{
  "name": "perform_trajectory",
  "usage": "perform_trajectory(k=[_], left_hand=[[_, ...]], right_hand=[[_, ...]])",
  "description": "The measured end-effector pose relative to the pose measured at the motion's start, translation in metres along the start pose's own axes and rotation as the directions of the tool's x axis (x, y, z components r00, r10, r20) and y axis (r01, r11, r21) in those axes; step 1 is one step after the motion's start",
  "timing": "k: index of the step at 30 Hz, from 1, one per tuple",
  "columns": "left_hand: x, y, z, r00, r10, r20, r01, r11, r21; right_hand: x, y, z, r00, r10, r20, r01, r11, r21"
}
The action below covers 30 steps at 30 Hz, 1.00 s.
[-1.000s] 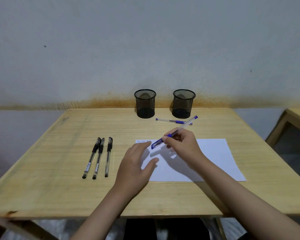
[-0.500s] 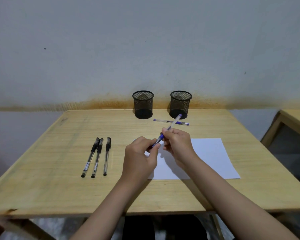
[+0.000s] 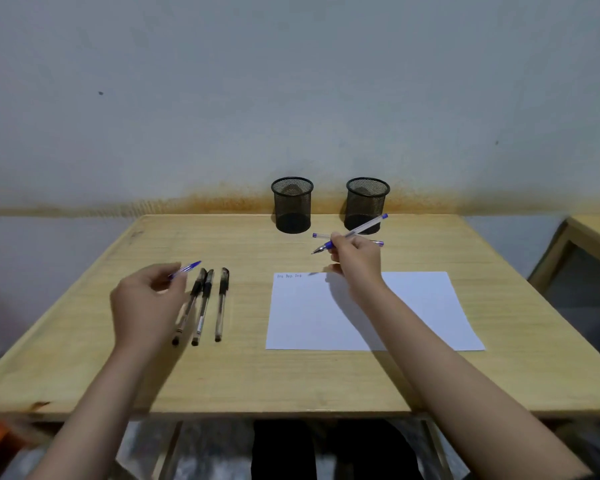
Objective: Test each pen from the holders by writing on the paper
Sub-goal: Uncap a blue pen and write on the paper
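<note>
My right hand [image 3: 355, 256] holds an uncapped blue pen [image 3: 364, 228], its tip pointing left above the far edge of the white paper [image 3: 413, 306]. Small writing [image 3: 289, 276] sits at the paper's top left corner. My left hand [image 3: 146, 303] pinches the blue pen cap [image 3: 186, 269] over the left side of the table, beside three black capped pens [image 3: 205, 303] lying in a row. Two black mesh holders [image 3: 292, 204] [image 3: 367, 202] stand at the back. Another blue pen [image 3: 321, 235] lies in front of the right holder, partly hidden by my right hand.
The wooden table [image 3: 291, 375] stands against a grey wall. A second wooden table's edge [image 3: 589, 237] shows at the far right. My dark-clothed legs show under the front edge.
My hands came together at the pen, and the cap was pulled off. My left hand then carried the cap left toward the black pens, while my right hand lifted the pen away from me.
</note>
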<state>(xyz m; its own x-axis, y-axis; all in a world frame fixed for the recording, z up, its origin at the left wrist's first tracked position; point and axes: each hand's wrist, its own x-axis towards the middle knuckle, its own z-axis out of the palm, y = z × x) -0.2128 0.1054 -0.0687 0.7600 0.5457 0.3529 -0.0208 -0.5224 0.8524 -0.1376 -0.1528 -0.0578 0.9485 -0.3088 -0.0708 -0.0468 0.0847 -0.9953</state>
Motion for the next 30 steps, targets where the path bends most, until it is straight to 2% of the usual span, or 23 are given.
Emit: perform_trajectory(k=[4, 7, 17, 20, 23, 25, 27, 30], left_hand=[[0.012, -0.035, -0.018, 0.995, -0.104, 0.001, 0.100, 0.961, 0.258], [0.010, -0.048, -0.018, 0.992, -0.122, 0.011, 0.110, 0.928, 0.355], [0.011, -0.052, -0.017, 0.990, -0.130, 0.046, 0.107, 0.934, 0.340], [0.006, -0.039, -0.011, 0.995, -0.061, 0.076, 0.028, 0.928, 0.372], [-0.010, -0.013, 0.008, 0.987, 0.095, 0.131, -0.133, 0.934, 0.330], [-0.027, 0.005, 0.027, 0.957, 0.216, 0.194, -0.255, 0.944, 0.210], [-0.044, 0.018, 0.047, 0.908, 0.266, 0.324, -0.308, 0.948, 0.084], [-0.061, 0.022, 0.077, 0.747, 0.319, 0.584, -0.462, 0.880, 0.110]], right_hand=[[-0.010, 0.003, 0.010, 0.999, -0.029, 0.027, 0.030, 0.999, -0.019], [-0.014, 0.007, 0.012, 0.998, -0.045, 0.042, 0.047, 0.998, -0.038], [-0.011, 0.015, 0.002, 0.996, -0.078, 0.040, 0.080, 0.995, -0.063], [-0.007, 0.018, -0.001, 0.994, -0.102, 0.041, 0.104, 0.992, -0.075], [-0.003, 0.020, -0.002, 0.991, -0.123, 0.049, 0.126, 0.989, -0.078], [0.001, 0.021, 0.000, 0.989, -0.138, 0.059, 0.143, 0.986, -0.086], [0.005, 0.023, 0.002, 0.986, -0.153, 0.072, 0.160, 0.981, -0.107], [0.010, 0.026, 0.003, 0.982, -0.151, 0.112, 0.169, 0.970, -0.176]])
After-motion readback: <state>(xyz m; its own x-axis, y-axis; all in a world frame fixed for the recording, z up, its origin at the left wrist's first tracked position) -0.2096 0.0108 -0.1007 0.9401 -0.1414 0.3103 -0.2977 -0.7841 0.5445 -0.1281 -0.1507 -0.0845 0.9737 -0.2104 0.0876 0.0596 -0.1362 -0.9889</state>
